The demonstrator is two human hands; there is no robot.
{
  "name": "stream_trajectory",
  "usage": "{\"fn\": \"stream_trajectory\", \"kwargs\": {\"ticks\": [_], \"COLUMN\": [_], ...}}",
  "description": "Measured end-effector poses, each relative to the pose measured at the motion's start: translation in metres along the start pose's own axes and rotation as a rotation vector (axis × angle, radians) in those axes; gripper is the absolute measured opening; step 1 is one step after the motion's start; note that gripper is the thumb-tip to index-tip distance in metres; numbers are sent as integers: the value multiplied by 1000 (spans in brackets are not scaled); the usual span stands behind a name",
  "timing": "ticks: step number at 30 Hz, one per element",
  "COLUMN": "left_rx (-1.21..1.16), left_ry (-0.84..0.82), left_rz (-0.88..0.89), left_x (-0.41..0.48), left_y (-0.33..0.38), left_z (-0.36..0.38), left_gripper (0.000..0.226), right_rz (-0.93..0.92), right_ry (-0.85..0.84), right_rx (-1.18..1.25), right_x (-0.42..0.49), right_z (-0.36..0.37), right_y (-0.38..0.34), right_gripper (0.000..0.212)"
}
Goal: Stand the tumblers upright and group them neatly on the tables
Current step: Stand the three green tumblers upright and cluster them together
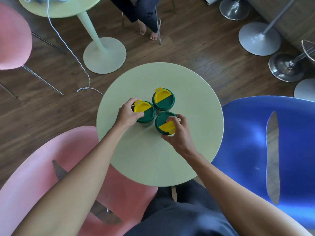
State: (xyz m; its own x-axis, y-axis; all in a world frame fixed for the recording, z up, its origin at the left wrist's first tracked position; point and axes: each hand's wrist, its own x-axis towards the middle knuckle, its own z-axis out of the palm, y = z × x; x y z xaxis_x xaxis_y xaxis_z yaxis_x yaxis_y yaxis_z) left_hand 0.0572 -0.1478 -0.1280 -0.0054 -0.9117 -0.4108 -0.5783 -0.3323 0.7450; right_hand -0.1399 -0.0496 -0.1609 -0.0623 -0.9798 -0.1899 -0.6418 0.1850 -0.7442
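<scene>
Three tumblers with green-and-yellow lids stand upright close together on the round pale-green table (153, 164). My left hand (127, 112) grips the left tumbler (145, 112) around its lid from the left side. My right hand (179, 132) holds the near right tumbler (163, 122) by its lid, fingers over the yellow flap. The far tumbler (163, 99) stands untouched just behind the other two. Seen from above, the tumbler bodies are mostly hidden under their lids.
A pink chair (42, 176) sits at the near left and a blue chair (255, 150) at the right of the table. A second green table (64, 7) stands far left, with a seated person's feet (148, 31) beyond. Stool bases (259, 38) stand far right.
</scene>
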Motion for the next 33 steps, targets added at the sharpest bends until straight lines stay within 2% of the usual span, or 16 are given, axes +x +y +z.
{"fn": "stream_trajectory", "kwargs": {"ticks": [16,21,23,26,29,33], "left_rx": [-27,2,116,313,388,389], "left_ry": [-15,15,146,307,318,226], "left_rz": [-8,24,90,261,447,587], "left_x": [-6,-10,-15,-26,-38,-53], "left_y": [-6,-2,2,16,46,96], "left_z": [1,5,7,13,26,64], "left_gripper": [58,52,43,31,22,18], "right_rz": [40,60,51,36,85,167], "right_ry": [-15,-61,-42,67,164,250], "right_rx": [-64,-100,-103,-16,91,205], "right_x": [-3,-7,-8,-8,-10,-20], "right_z": [5,1,-4,-21,-50,-97], "right_y": [-13,-13,-13,-16,-17,-8], "right_gripper": [59,67,65,50,35,24]}}
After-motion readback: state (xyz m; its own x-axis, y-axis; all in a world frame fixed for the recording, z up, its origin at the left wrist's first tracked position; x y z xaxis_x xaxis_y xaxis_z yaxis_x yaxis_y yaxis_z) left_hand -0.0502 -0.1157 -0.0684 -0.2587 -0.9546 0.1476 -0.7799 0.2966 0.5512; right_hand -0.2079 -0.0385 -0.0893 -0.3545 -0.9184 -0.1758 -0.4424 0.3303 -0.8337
